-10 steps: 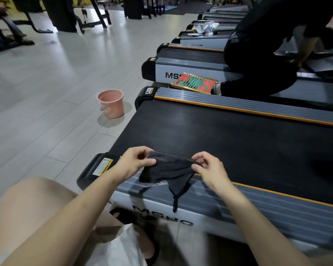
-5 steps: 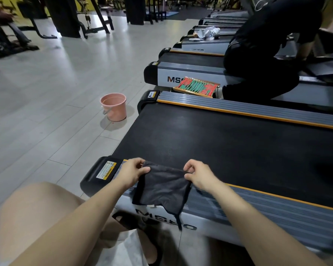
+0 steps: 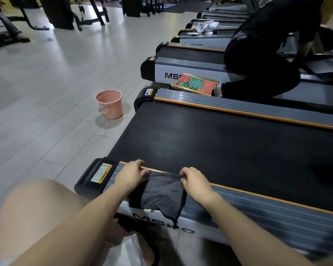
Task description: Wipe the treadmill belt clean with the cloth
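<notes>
Grey cloth (image 3: 162,192) drapes over the near side rail (image 3: 258,204), top corners pinched by left hand (image 3: 132,174) and right hand (image 3: 195,182). Belt (image 3: 229,146) lies directly beyond both hands, long axis running left-right.

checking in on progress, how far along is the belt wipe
Done: the dark cloth is picked up. In hand: left hand and right hand pinch its top corners over the near side rail. Left: the whole treadmill belt; the cloth isn't on it yet.
</notes>
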`<action>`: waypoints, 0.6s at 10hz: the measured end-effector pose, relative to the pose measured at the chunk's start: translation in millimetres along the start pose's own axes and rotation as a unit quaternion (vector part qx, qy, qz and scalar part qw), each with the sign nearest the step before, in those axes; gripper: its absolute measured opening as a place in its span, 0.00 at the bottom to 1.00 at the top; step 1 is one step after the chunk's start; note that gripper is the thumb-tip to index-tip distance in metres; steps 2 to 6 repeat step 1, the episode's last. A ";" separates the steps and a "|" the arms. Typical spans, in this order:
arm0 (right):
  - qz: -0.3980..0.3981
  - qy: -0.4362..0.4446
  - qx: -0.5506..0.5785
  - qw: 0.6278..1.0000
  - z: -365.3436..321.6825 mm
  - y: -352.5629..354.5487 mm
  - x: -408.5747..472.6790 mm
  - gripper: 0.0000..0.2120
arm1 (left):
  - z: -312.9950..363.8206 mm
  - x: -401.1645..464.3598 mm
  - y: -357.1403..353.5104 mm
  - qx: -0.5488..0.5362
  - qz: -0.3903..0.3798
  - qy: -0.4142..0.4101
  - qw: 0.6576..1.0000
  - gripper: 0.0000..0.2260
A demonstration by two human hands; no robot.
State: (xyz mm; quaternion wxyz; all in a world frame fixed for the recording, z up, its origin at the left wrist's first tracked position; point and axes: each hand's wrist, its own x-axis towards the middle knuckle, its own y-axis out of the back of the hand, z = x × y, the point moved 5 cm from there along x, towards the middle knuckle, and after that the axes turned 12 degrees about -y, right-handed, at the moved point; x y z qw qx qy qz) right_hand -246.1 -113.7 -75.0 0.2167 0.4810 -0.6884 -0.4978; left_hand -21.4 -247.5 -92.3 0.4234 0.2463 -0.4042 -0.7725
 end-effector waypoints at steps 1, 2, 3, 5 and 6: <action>0.000 -0.010 -0.023 1.000 4.0 15.2 -5.9 0.12 | 33.1 -1.0 9.1 0.088 -0.030 -0.060 0.994 0.19; 0.000 -0.010 -0.023 1.000 4.0 15.2 -5.9 0.12 | 33.1 -1.0 9.1 0.088 -0.030 -0.060 0.994 0.19; 0.000 -0.010 -0.023 1.000 4.0 15.2 -5.9 0.12 | 33.1 -1.0 9.1 0.088 -0.030 -0.060 0.994 0.19; 0.000 -0.010 -0.023 1.000 4.0 15.2 -5.9 0.12 | 33.1 -1.0 9.1 0.088 -0.030 -0.060 0.994 0.19; 0.000 -0.010 -0.023 1.000 4.0 15.2 -5.9 0.12 | 33.1 -1.0 9.1 0.088 -0.030 -0.060 0.994 0.19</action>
